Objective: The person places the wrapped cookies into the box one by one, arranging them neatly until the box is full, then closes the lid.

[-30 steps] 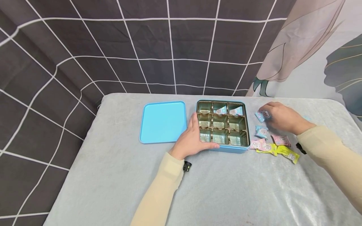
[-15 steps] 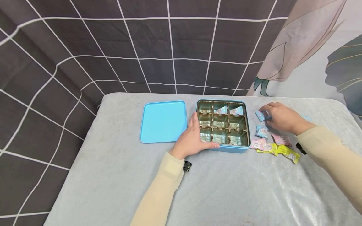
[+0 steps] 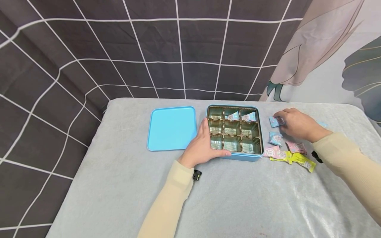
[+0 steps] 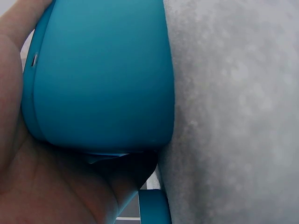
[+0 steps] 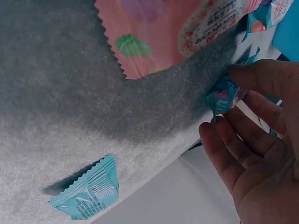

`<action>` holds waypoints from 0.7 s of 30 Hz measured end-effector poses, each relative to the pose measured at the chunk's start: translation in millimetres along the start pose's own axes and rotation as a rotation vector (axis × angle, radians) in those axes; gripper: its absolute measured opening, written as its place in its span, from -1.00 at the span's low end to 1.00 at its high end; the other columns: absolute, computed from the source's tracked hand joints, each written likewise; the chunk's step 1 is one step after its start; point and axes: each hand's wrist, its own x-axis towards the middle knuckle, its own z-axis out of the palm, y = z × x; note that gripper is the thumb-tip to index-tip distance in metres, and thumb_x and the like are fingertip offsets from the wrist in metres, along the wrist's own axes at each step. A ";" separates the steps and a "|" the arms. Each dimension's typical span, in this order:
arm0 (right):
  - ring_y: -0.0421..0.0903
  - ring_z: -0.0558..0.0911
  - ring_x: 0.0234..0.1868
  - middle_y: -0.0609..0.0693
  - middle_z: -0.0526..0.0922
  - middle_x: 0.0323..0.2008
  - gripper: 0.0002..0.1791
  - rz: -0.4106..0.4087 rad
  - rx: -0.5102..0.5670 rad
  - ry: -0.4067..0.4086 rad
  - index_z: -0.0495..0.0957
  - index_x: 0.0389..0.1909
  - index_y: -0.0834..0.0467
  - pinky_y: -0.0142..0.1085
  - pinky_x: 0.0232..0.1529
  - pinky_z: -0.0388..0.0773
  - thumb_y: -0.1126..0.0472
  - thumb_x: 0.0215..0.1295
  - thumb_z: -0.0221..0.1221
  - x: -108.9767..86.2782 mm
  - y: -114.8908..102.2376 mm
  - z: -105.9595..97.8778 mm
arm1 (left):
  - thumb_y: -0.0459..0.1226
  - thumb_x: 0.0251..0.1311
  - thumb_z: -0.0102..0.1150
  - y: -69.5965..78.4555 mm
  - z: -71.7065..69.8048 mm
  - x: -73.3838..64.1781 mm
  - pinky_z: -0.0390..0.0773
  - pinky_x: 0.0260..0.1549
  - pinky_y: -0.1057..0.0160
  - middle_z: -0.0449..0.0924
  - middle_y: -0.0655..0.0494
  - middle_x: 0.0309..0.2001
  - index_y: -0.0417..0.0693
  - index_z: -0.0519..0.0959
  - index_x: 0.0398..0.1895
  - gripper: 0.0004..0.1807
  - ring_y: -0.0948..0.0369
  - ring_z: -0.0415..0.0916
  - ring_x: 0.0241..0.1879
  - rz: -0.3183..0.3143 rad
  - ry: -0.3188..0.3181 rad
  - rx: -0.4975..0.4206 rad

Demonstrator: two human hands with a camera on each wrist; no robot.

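Note:
A blue tin (image 3: pixel 245 158) with a gold tray of square compartments stands at the table's far side. Blue wrapped candies (image 3: pixel 248 117) lie in two back-row compartments, the middle and the right. My left hand (image 3: pixel 201 148) rests against the tin's near left corner, straight fingers along its left side and thumb along the front; the blue wall (image 4: pixel 103 79) fills much of the left wrist view. Right of the tin, my right hand (image 3: pixel 296 124) pinches a blue wrapped candy (image 5: pixel 225 95) between thumb and fingers, low at the tabletop. My fingers partly cover that candy.
A light blue lid (image 3: pixel 172 129) lies left of the tin. Near the right hand lie another blue candy (image 3: pixel 275 138), pink candies (image 3: pixel 296 147) and yellow candies (image 3: pixel 303 162). A further blue candy (image 5: pixel 88 193) lies beyond the right wrist. Dark checked cloth (image 3: pixel 160 39) hangs behind the table.
The blue candy in my right fingers has turned slightly and now lies straighter. My left hand and the tin have stayed in place.

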 end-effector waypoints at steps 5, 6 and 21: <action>0.39 0.54 0.04 0.41 0.61 -0.08 -0.53 -0.002 -0.003 -0.008 0.51 0.04 0.48 0.24 0.04 0.45 0.49 0.04 0.30 0.5 2.3 1.0 | 0.40 -0.11 0.38 0.0 -0.1 0.2 0.19 0.40 0.08 -0.58 0.04 0.62 -0.05 -0.53 0.59 0.57 0.20 -0.46 0.57 -0.003 -0.006 0.000; 0.40 0.54 0.03 0.41 0.61 -0.08 -0.53 -0.002 -0.004 -0.009 0.51 0.04 0.48 0.25 0.05 0.44 0.49 0.04 0.30 0.8 2.5 1.0 | 0.40 -0.11 0.38 -0.1 0.0 0.3 0.18 0.40 0.08 -0.59 0.05 0.62 -0.04 -0.54 0.59 0.56 0.21 -0.47 0.56 -0.003 -0.007 0.001; 0.31 0.61 -0.09 0.29 0.66 -0.22 -0.56 0.006 -0.002 -0.021 0.50 0.01 0.50 0.20 -0.04 0.50 0.46 0.08 0.32 1.4 3.6 0.8 | 0.40 -0.11 0.39 -0.2 -0.3 0.3 0.11 0.43 0.09 -0.59 0.04 0.61 -0.03 -0.55 0.58 0.57 0.21 -0.50 0.56 -0.005 -0.010 0.000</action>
